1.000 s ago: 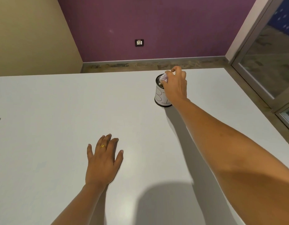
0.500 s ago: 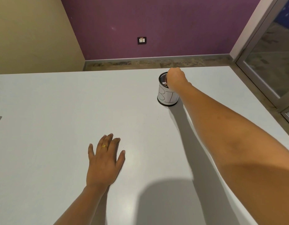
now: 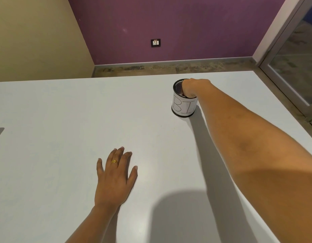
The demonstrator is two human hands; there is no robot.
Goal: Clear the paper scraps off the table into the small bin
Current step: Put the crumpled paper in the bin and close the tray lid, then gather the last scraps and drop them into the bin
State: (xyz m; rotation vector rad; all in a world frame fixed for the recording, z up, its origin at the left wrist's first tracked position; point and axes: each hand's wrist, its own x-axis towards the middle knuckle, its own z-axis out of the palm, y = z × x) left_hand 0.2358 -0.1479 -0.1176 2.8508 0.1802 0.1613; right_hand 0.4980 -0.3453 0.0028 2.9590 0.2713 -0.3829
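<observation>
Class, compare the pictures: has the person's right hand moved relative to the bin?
Yes. The right hand has dropped from above the bin, its fingers now inside the rim.

Right arm stretched out long to the small bin (image 3: 184, 107), wrist bent over its rim and the right hand (image 3: 193, 87) plunged knuckles-up into the opening, fingers hidden inside. Left hand (image 3: 115, 176) lies palm-down on the worktop (image 3: 46, 111), fingers straight and slightly spread, well short of the bin and to its left.
</observation>
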